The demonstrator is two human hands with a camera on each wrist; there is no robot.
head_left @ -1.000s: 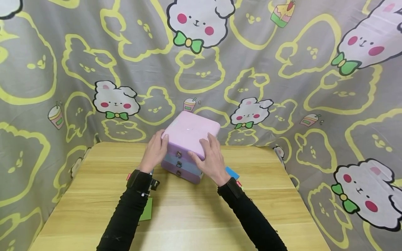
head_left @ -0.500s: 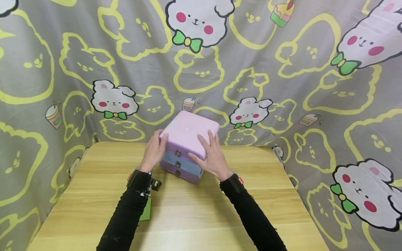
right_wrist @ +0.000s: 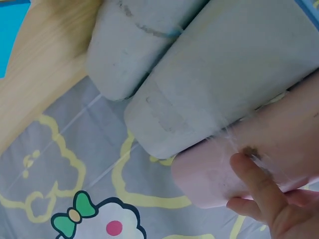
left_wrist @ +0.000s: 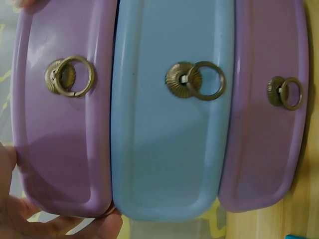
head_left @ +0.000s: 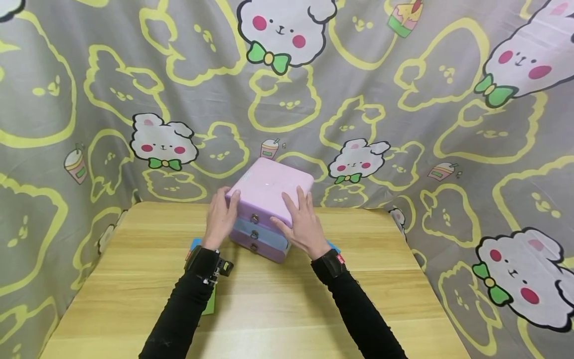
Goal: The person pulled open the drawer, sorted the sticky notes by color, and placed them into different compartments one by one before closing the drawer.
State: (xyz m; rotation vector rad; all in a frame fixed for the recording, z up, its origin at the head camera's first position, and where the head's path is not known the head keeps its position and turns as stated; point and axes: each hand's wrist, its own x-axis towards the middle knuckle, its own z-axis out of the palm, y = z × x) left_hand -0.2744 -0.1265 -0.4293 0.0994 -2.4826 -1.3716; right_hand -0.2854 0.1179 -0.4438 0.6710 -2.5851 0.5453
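Note:
A small three-tier drawer chest sits at an angle toward the back of the table, with a pink top and purple, blue and purple drawer fronts. My left hand grips its upper left corner, thumb at the front and fingers round the side. On the right, my right hand holds the upper edge, thumb at the front corner and fingers spread over the top and side. Brass ring pulls hang on the drawers, all pushed in, in the left wrist view. The right wrist view has a finger touching the pink upper side beside clear tape.
A green flat piece lies by my left forearm. Blue flat pieces show beside each wrist, one of them the blue piece on the right. A patterned grey curtain hangs close behind the wooden table.
My left wrist has shifted slightly right, uncovering a blue piece beside it. Both hands keep their hold, and the chest stays almost where it was.

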